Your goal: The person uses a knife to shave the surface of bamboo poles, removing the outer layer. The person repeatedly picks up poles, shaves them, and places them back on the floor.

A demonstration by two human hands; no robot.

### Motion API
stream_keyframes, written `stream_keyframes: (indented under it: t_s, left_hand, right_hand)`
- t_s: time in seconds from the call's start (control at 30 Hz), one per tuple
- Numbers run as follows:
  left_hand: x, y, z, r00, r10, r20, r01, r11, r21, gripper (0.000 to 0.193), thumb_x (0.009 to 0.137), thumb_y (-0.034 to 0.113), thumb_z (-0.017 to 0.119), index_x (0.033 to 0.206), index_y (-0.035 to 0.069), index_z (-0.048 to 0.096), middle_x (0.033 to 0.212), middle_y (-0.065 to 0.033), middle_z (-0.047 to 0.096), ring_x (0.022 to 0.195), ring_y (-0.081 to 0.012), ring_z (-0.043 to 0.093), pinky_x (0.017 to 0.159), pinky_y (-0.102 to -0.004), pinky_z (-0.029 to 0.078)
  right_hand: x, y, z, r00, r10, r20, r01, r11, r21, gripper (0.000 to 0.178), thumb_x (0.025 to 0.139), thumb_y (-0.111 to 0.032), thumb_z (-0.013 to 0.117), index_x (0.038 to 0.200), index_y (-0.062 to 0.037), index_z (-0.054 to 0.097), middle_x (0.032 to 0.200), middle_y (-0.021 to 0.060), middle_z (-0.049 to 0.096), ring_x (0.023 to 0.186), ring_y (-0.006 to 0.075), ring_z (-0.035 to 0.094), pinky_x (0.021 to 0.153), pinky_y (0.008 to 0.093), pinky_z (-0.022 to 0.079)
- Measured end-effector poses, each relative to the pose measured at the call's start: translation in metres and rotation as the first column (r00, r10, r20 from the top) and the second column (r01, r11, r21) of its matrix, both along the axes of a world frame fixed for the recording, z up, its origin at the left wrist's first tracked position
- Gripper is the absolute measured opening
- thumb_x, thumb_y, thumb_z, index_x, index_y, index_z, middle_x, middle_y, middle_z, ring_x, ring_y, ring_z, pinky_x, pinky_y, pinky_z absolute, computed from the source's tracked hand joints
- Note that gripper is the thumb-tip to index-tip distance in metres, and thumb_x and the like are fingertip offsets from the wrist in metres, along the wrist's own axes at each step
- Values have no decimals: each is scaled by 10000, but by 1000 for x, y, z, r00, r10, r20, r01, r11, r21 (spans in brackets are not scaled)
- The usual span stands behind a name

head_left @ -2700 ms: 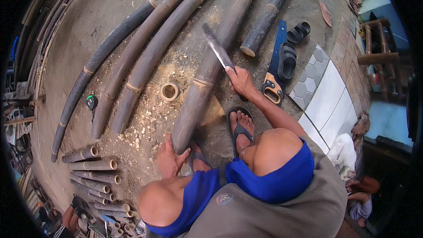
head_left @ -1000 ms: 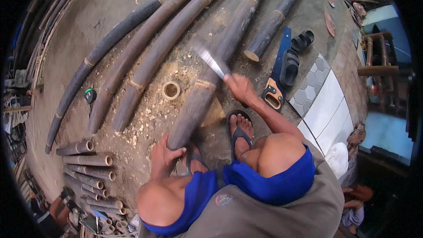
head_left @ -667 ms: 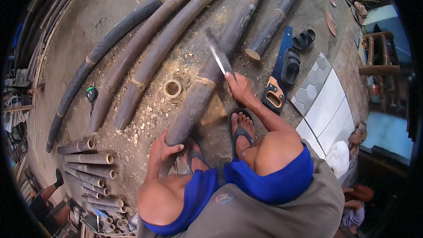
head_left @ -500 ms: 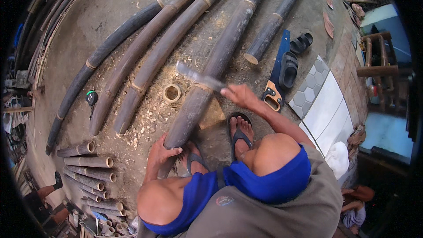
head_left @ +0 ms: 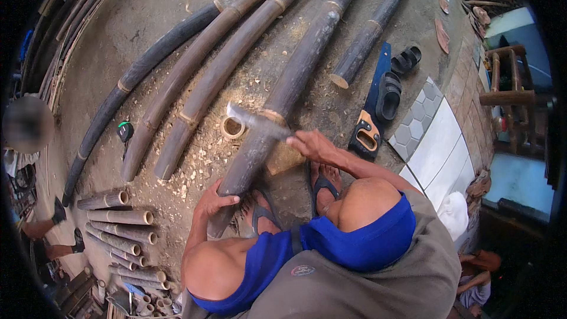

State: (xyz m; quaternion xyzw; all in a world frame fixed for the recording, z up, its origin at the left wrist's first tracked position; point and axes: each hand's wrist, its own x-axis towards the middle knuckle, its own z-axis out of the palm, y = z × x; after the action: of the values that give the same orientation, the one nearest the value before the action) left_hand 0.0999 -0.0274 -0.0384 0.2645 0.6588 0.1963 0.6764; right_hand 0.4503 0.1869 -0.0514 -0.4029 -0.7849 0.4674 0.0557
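A thick dark bamboo pole (head_left: 292,80) slants from the far side down between my feet. Around its near end my left hand (head_left: 214,202) is closed, the thumb lying on top. My right hand (head_left: 313,146) grips a short machete (head_left: 251,121) by its handle. The machete is smeared by motion and crosses the pole just below its pale node ring; whether it touches is unclear. A cut bamboo ring (head_left: 233,128) lies left of the pole, partly behind the blade. Under the pole sits a light brown wooden block (head_left: 287,159).
More bamboo poles (head_left: 230,68) lie on the left, and a shorter pole (head_left: 363,47) on the right. A handsaw (head_left: 367,133) and sandals (head_left: 388,97) rest beside tiles (head_left: 437,142). Several cut lengths (head_left: 121,217) and a tape measure (head_left: 124,131) lie left. Another person (head_left: 41,230) is at the left edge.
My right hand and the machete have shifted a little down and left across the pole. My left hand keeps its grip. More of the other person shows at the left edge.
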Motion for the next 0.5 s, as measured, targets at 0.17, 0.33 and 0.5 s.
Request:
stream_keyframes:
  t_s: [0.17, 0.33, 0.5]
  left_hand:
    - [1, 6, -2, 998, -40, 41, 42, 999, -35, 1038, 628, 373, 963, 1520, 49, 543, 1329, -126, 696, 1220, -278, 638, 1099, -431, 474]
    - [-11, 6, 1, 996, -5, 89, 8, 999, -32, 1036, 653, 372, 960, 1528, 33, 520, 1335, -135, 686, 1222, -269, 635, 1099, -423, 475]
    - [-9, 14, 2, 991, -18, 129, 29, 996, -79, 1054, 665, 374, 958, 1544, 26, 492, 1363, -144, 667, 1235, -262, 628, 1100, -418, 475]
  right_hand:
    - [5, 32, -19, 946, -325, -9, 326, 945, 37, 517, 1062, -479, 580, 911, 11, 640, 820, 313, 658, 764, 487, 667, 741, 547, 526]
    - [-3, 12, -13, 998, -64, 21, 63, 997, 45, 551, 1058, -512, 575, 910, 12, 655, 818, 305, 656, 764, 460, 662, 754, 527, 524]
    - [4, 13, -28, 991, -104, -78, 108, 993, 41, 541, 1070, -507, 553, 932, 3, 668, 823, 293, 669, 777, 473, 664, 733, 525, 521]
